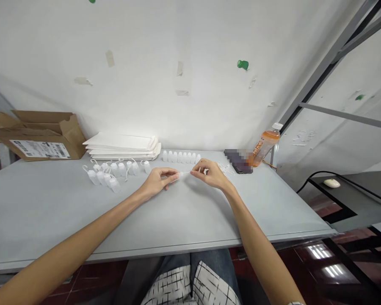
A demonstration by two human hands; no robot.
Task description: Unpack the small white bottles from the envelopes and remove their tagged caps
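Note:
Over the middle of the grey table, my left hand is closed on a small white bottle, which lies sideways between thumb and fingers. My right hand pinches a thin white cord that runs from the bottle's end. Beyond my hands stands a row of several small white bottles without cords. To the left is a group of several similar bottles with white cord loops. Loose white cords lie just right of my right hand.
A stack of white envelopes and an open cardboard box sit at the back left. At the right are a dark phone and a bottle of orange drink. The grey table ends before my lap.

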